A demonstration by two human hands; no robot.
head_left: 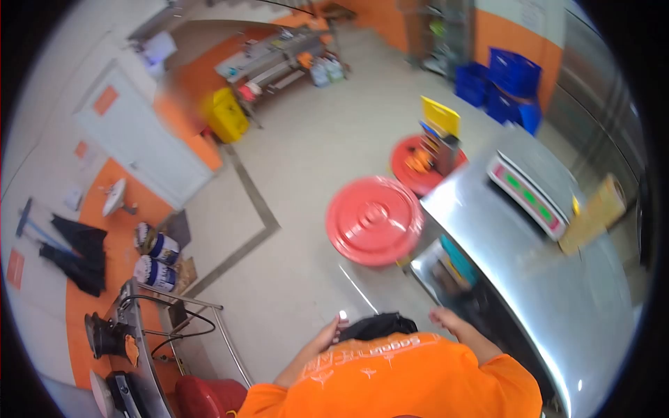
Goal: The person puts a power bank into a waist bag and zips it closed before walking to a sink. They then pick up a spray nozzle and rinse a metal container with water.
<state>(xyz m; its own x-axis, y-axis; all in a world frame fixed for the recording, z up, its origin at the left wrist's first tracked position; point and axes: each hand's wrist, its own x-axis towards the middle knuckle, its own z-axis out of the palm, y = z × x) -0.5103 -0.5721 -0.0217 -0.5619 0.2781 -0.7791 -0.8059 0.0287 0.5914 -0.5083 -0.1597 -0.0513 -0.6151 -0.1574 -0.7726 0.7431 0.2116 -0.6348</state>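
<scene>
My left hand (pixel 329 333) hangs at my left side, close to a black cloth-like thing (pixel 380 324) in front of my orange shirt (pixel 397 376). Its fingers look loosely apart, with nothing visible in them. On the other side my right hand (pixel 448 320) is held out low, open and without an object, near the front of the steel table (pixel 502 230). A large round red lid (pixel 375 219) lies ahead of both hands, out of their reach in this view.
On the steel table are a scale (pixel 531 191) and a roll of film (pixel 594 216). A second red lid (pixel 408 171) holds a knife rack (pixel 440 148) and a yellow board (pixel 440 115). Blue crates (pixel 514 73) stand behind. A metal-framed stand (pixel 223 334) is at left.
</scene>
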